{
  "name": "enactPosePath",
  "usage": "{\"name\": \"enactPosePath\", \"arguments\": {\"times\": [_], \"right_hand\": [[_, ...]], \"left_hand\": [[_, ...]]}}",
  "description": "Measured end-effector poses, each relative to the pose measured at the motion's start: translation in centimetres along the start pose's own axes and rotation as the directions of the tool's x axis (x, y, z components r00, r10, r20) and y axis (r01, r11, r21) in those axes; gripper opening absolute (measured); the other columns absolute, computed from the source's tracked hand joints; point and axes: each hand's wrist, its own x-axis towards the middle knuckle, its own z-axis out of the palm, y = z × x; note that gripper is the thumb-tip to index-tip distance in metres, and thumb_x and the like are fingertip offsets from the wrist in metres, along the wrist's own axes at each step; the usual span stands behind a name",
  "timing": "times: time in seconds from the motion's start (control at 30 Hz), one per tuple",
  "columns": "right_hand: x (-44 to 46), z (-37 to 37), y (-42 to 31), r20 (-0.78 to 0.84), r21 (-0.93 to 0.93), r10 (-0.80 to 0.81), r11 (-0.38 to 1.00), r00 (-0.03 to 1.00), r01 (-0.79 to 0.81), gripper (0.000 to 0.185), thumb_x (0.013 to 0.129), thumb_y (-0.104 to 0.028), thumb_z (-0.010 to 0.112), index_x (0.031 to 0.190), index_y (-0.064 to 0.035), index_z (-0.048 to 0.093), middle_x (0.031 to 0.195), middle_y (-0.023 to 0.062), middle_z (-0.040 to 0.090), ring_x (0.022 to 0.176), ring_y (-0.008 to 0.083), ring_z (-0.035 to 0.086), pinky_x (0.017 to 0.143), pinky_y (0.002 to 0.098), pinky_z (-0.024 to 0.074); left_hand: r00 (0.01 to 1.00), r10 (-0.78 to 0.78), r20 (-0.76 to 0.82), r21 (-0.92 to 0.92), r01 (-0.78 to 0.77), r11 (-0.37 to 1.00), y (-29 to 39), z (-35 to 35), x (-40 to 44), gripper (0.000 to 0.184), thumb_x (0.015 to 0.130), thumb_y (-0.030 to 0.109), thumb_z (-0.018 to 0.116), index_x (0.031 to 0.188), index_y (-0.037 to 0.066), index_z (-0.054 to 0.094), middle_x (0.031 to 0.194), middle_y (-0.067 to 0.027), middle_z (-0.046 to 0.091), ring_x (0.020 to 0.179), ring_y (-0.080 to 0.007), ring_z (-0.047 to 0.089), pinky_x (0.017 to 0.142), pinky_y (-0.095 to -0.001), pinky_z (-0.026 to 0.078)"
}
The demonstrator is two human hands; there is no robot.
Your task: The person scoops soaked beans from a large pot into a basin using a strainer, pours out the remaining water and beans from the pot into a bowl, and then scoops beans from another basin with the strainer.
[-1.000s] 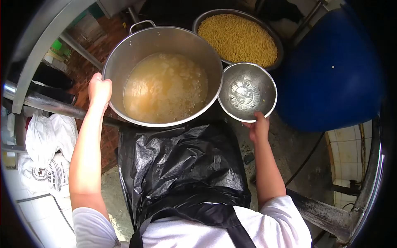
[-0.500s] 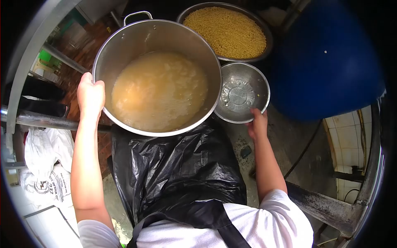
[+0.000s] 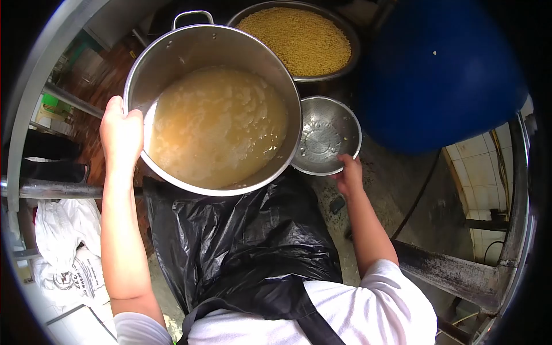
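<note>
A large steel pot (image 3: 210,52) with cloudy yellowish liquid (image 3: 221,129) fills the middle of the view, its mouth facing me. My left hand (image 3: 122,135) is closed on the pot's left side; any handle there is hidden by the fingers. Against the pot's right side is a shallow metal bowl (image 3: 323,138), with a few small bits stuck inside it. My right hand (image 3: 349,175) pinches the bowl's lower right rim, thumb on the inside. The pot's far loop handle (image 3: 192,14) stands free at the top.
Behind the pot sits a wide metal basin (image 3: 355,54) full of yellow beans or grains (image 3: 296,40). A big blue barrel-like container (image 3: 443,86) stands at right. White printed sacks (image 3: 69,253) lie lower left. Metal rails (image 3: 448,273) run at both sides; a black apron (image 3: 241,236) covers my front.
My view has shifted a little to the right. Pot and bowl have come slightly nearer to me, away from the basin, and the liquid's surface has rippled. Both hands keep their holds.
</note>
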Motion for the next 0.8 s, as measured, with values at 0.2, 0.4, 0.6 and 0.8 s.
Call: {"name": "enactPosePath", "arguments": {"times": [0.2,0.4,0.6,0.8], "right_hand": [[0.0,-0.5,0.9,-0.024,0.037,-0.043,0.998,0.999,0.044,0.059,0.091,-0.005,0.057,0.149,-0.0118,0.046,0.125,0.0137,0.065,0.097,0.0313,0.074,0.062,0.0492,0.0674],[0.2,-0.9,1.5,-0.054,0.097,-0.045,0.994,0.998,0.05,0.051,0.089,-0.002,0.058,0.14,-0.0063,0.051,0.119,0.0127,0.065,0.097,0.029,0.072,0.07,0.0463,0.0655],[1.9,-2.3,3.1,-0.07,0.062,-0.039,0.997,0.997,0.044,0.055,0.088,-0.003,0.058,0.142,-0.0099,0.05,0.121,0.0131,0.064,0.099,0.0308,0.072,0.061,0.0463,0.0645],[1.4,-1.6,3.0,-0.126,0.085,-0.005,0.996,0.992,0.015,0.054,0.087,-0.003,0.06,0.14,-0.0116,0.052,0.113,0.0107,0.066,0.085,0.0272,0.071,0.052,0.0395,0.0589]], "left_hand": [[0.998,0.021,0.057,-0.097,-0.015,0.995,1.9,0.3,-0.6,0.015,0.089,0.006,0.058,0.099,-0.004,0.057,0.087,-0.0211,0.066,0.079,-0.0288,0.062,0.082,-0.0409,0.053],[0.997,0.053,0.05,-0.069,-0.05,0.996,4.2,0.2,-1.3,0.011,0.089,0.004,0.058,0.097,-0.004,0.055,0.086,-0.0207,0.065,0.079,-0.0297,0.061,0.082,-0.0417,0.053],[0.996,0.015,0.092,-0.122,-0.004,0.993,6.0,0.7,-1.6,0.011,0.09,0.005,0.058,0.097,-0.004,0.055,0.087,-0.0212,0.065,0.078,-0.0288,0.061,0.081,-0.0417,0.053],[0.998,0.04,0.048,-0.049,-0.037,0.998,6.5,0.9,-1.6,0.011,0.091,0.004,0.057,0.098,-0.003,0.055,0.086,-0.0215,0.065,0.079,-0.0292,0.063,0.08,-0.0422,0.054]]}}
